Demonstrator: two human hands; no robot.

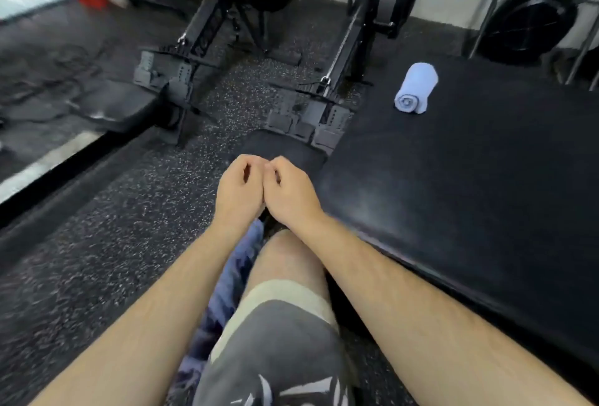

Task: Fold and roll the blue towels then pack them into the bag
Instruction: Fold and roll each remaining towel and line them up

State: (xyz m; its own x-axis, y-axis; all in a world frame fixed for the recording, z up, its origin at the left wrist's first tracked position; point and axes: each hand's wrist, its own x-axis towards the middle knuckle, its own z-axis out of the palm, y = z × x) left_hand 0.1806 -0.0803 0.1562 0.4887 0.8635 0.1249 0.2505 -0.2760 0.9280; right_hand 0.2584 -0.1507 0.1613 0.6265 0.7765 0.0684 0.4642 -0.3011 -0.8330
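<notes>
One blue towel (416, 88) is already rolled into a tight cylinder, its spiral end facing the camera, and it lies near the far left corner of the black padded table (486, 178); the cloth looks soft and slightly fuzzy against the smooth, faintly shiny vinyl. A second length of blue cloth (233, 279), creased and hanging loose, shows beneath the forearms beside the knee, so at least one towel seems to be left to fold and roll. No bag is in view, so packing looks not yet begun. The left hand (241, 190) and right hand (290, 193) are held knuckle to knuckle with fingers curled in, well short of the rolled towel; whether they pinch the cloth's edge below them I cannot tell. Around them lie a speckled rubber floor (129, 211) and dark metal gym machines (207, 49).
</notes>
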